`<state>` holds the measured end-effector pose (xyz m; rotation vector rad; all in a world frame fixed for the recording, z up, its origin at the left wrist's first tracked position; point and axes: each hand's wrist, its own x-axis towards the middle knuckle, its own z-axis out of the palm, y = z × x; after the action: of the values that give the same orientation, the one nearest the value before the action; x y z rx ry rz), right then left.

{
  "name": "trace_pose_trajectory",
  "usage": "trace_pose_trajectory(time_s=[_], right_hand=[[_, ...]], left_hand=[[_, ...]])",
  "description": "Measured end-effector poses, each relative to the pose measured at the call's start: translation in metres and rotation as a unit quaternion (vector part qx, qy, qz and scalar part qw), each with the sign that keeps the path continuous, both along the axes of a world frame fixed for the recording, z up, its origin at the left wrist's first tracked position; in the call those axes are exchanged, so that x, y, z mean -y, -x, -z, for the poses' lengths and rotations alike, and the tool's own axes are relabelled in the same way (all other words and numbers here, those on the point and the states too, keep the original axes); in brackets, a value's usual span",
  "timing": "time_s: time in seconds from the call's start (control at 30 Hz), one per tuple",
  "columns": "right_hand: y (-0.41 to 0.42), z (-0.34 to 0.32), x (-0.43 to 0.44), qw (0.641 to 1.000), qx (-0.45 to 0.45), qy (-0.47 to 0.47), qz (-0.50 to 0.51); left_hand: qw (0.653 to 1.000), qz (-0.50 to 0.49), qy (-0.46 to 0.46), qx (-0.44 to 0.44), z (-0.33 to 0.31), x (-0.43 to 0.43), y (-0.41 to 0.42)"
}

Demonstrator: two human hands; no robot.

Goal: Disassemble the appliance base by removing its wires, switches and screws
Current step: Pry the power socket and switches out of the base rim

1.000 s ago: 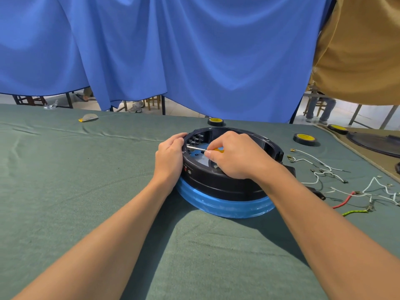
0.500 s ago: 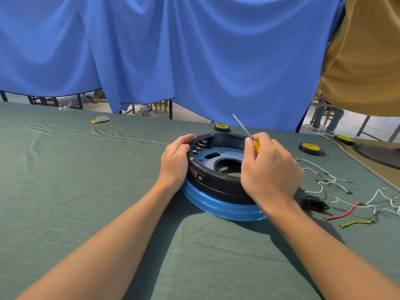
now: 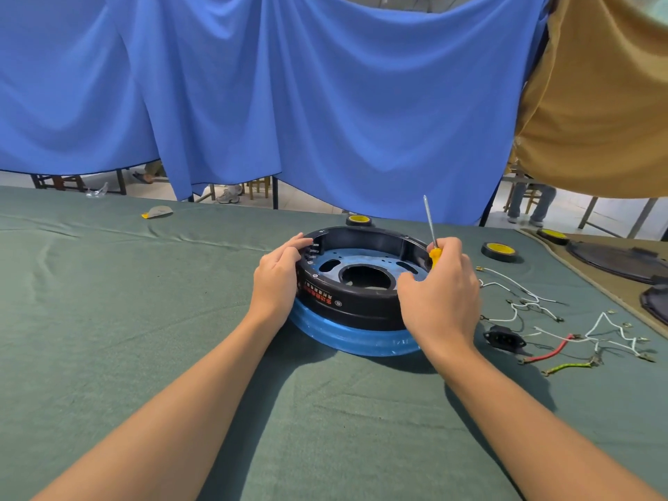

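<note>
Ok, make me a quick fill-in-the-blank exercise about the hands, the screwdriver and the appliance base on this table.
1. The right hand holds a screwdriver with a ____ handle.
2. The screwdriver's metal tip points ____, away from the appliance base.
3. The left hand grips the base on its ____ side.
4. The loose wires lie on the cloth to the ____ of the base.
Missing words: yellow; up; left; right.
</note>
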<state>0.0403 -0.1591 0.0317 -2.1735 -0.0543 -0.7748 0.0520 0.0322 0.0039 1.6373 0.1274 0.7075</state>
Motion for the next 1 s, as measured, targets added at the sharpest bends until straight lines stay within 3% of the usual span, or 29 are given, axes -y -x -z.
trace_pose_trajectory(time_s=[0.13, 0.27, 0.43, 0.53, 0.67, 0.83, 1.0], right_hand=[[-0.014, -0.005, 0.007, 1.0, -0.01, -0.022, -0.01], [-0.017, -0.005, 0.005, 0.998, -0.037, -0.048, -0.007], [-0.022, 0.002, 0.009, 0.999, -0.005, -0.042, -0.028], [-0.034, -0.006, 0.016, 0.999, -0.025, -0.045, -0.015], [-0.027, -0.006, 0.012, 0.999, 0.033, 0.033, -0.009], [0.022, 0.017, 0.0, 0.962, 0.228, 0.117, -0.098], [0.045, 0.031, -0.012, 0.937, 0.219, 0.234, -0.141]], left_hand=[[0.999, -0.028, -0.03, -0.004, 0.002, 0.004, 0.007], [0.986, -0.075, -0.151, -0.005, 0.001, 0.009, 0.014], [0.982, -0.093, -0.164, 0.03, -0.001, 0.013, 0.017], [0.966, -0.1, -0.233, 0.045, -0.001, 0.016, 0.021], [0.958, -0.081, -0.274, 0.033, 0.002, 0.01, 0.022], [0.954, -0.016, -0.3, 0.022, -0.003, -0.007, 0.022], [0.956, 0.024, -0.29, 0.028, 0.0, -0.016, 0.021]])
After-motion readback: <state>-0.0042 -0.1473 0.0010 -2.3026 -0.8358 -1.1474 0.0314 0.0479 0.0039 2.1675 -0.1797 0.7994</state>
